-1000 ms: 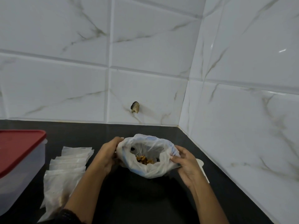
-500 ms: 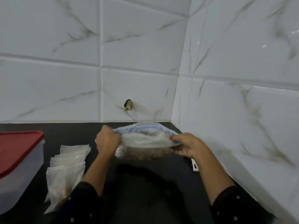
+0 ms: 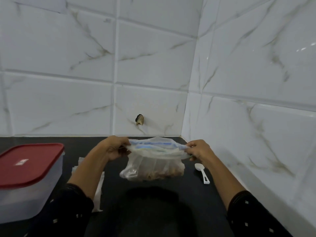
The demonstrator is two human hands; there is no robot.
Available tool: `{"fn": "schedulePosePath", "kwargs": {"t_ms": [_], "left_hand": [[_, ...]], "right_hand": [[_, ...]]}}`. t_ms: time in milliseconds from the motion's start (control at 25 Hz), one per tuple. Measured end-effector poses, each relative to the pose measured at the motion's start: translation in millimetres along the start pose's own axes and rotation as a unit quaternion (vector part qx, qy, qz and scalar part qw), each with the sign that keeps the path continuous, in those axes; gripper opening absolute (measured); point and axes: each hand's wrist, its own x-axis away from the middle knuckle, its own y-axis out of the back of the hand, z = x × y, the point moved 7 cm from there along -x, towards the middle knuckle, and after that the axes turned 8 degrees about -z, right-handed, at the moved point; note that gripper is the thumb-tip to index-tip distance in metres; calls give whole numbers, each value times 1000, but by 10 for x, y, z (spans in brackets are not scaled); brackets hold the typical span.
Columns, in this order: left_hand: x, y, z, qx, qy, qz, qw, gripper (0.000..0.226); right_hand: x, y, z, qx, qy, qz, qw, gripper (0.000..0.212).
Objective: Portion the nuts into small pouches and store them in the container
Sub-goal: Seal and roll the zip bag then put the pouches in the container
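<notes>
A clear zip bag of nuts [image 3: 153, 168] with a blue seal strip hangs above the black counter, its top stretched flat between both hands. My left hand [image 3: 113, 148] pinches the bag's left top corner. My right hand [image 3: 198, 149] pinches the right top corner. Brown nuts show through the bag's lower part. A stack of small clear pouches [image 3: 99, 187] lies on the counter, mostly hidden behind my left forearm. The clear container with a red lid [image 3: 29, 171] stands at the left, lid on.
A white plastic spoon [image 3: 202, 171] lies on the black counter [image 3: 153, 211] right of the bag. White marble-look tiled walls meet in a corner behind. A small dark stub [image 3: 139, 119] sticks out of the back wall.
The bag's mouth, wide open a second ago, is now pulled flat and lifted off the counter. The spoon that my right hand hid now shows.
</notes>
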Motion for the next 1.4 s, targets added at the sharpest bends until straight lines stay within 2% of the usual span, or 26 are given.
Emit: {"fn": "schedulePosePath", "kwargs": {"t_ms": [80,120,160,240,280,320,440,560,680,760,880,1000,1080,1160,1240,1320,1400], "left_hand": [[-58,91,-71,-69,-50,-76,993,21],[-65,110,-131,-92,-77,-106,987,21],[-61,116,-188,-117,-102,-127,980,20],[-47,70,-281,-161,-128,-129,970,11],[-27,28,-318,-168,-127,-114,971,7],[1,0,-352,-152,-121,-96,976,7],[72,6,-524,-42,-134,-67,988,7],[103,75,-520,-72,-124,-90,986,14],[111,127,-651,-73,-173,-128,974,12],[145,135,-715,-80,-195,-153,966,8],[207,97,-847,-31,-234,-159,959,3],[205,74,-920,-57,-213,-165,961,11],[215,51,-1001,-53,-218,-154,962,6],[212,38,-1055,-118,-220,-154,956,12],[233,23,-1098,-157,-240,-170,943,20],[296,67,-1196,-146,-279,-214,925,21],[403,92,-1304,-202,-306,-260,893,23]], "right_hand": [[25,13,78,-201,-59,26,978,15],[24,16,112,-269,-83,40,959,17],[0,41,127,-273,-90,35,957,19],[-22,156,172,-111,-64,-29,991,14],[-8,230,224,-32,-37,-76,996,13],[4,280,292,-7,-6,-109,994,17],[43,382,495,-73,57,-130,987,25],[28,338,470,-95,3,-69,993,25],[13,361,558,-219,-2,-68,973,30],[43,398,586,-195,0,-88,977,34],[30,521,693,-233,30,-124,964,35],[-37,577,743,-200,28,-129,971,28],[-70,603,778,-217,43,-147,964,26],[-64,595,804,-149,50,-145,977,23],[-29,599,811,-86,46,-145,985,19],[-10,624,899,-95,70,-159,980,15],[-13,583,917,-130,52,-135,981,15]]}}
